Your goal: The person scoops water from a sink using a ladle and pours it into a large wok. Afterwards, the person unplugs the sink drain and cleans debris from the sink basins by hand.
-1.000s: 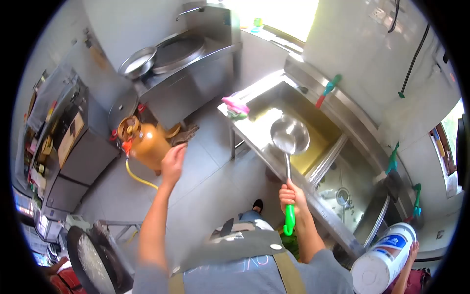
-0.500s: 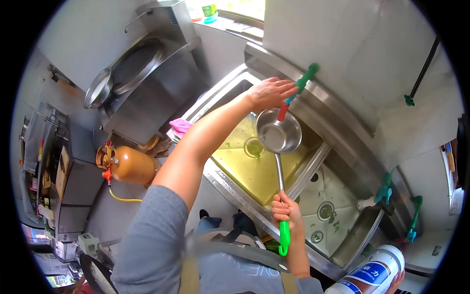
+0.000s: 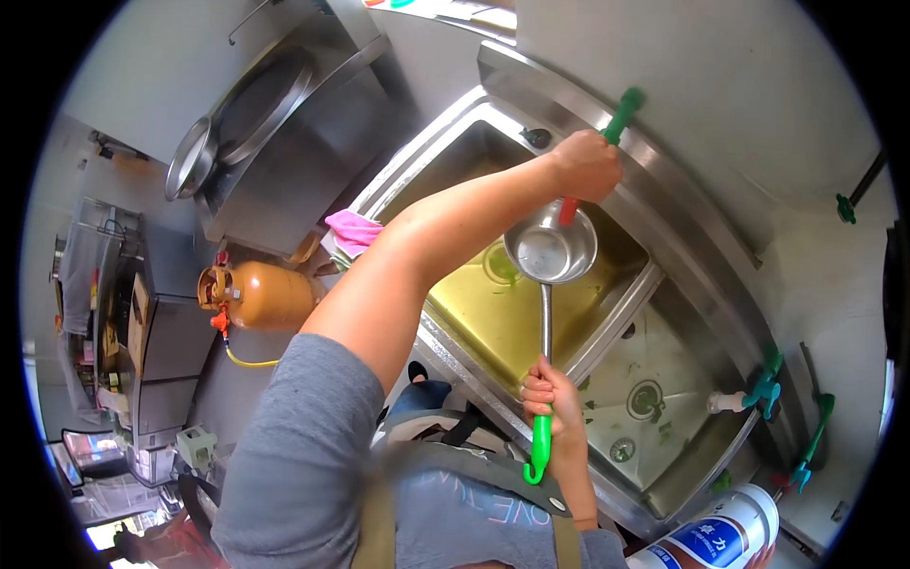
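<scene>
My right hand grips the steel shaft of a long-handled water ladle, just above its green hooked end. The ladle's deep, round metal bowl is held over the left basin of a steel sink, under the red spout of a green tap. My left hand is closed around the tap's handle area and hides most of it. Yellowish-green water stands in that basin around a drain. Whether water is running into the ladle, I cannot tell.
The right basin holds green scraps around its drains. More green taps line the wall. A white bucket at lower right has another person's fingers on it. An orange gas cylinder and a pink cloth are at left.
My left hand has gone from stretched flat over the tap to closed around it, moving right. The right hand keeps its hold on the ladle, still under the spout. The view has shifted slightly.
</scene>
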The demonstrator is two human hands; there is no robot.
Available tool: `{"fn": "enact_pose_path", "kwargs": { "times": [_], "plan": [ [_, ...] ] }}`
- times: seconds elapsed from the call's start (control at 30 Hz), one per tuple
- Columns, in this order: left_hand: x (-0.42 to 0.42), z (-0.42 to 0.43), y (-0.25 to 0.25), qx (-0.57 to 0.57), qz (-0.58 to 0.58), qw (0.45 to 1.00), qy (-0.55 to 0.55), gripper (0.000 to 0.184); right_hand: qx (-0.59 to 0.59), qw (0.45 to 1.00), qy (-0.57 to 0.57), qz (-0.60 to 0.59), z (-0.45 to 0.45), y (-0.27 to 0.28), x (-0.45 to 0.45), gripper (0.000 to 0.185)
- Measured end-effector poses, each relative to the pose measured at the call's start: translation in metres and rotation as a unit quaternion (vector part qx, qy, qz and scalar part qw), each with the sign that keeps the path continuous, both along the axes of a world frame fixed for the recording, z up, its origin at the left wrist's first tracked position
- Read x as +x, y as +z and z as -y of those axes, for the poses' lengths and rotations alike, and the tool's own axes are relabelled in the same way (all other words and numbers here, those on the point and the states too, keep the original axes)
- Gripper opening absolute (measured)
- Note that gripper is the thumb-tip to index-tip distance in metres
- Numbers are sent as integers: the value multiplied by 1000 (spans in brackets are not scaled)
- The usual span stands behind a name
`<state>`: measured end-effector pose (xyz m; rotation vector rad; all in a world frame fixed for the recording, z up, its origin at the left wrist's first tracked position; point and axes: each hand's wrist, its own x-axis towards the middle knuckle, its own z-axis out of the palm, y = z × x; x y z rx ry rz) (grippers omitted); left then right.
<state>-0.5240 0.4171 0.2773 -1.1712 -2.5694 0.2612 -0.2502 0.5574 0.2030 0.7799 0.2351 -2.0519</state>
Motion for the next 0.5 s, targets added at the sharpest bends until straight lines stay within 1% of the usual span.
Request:
{"fn": "enact_pose_path", "kwargs": {
  "times": [0.03, 0.13, 0.23, 0.33, 0.4, 0.5],
  "plan": [
    [5, -1, 9, -13, 25, 999, 32, 13, 3, 1000, -2, 4, 1, 0, -1, 25],
    [4, -5, 15, -8, 74, 994, 76, 13, 20, 1000, 3, 1, 3, 6, -4, 25],
    [12, -9, 23, -19, 91, 991, 94, 15, -2, 1000, 6, 28, 5, 7, -1, 26],
    [13, -5, 22, -10, 86, 990, 109, 15, 15, 999, 13, 45, 7, 11, 3, 26],
    [12, -3, 20, 3, 81, 990, 117, 15, -16, 998, 10, 58, 7, 7, 7, 28],
    [9, -13, 23, -8, 134, 985, 110, 15, -38, 997, 7, 68, 6, 1, 12, 29]
  ]
}}
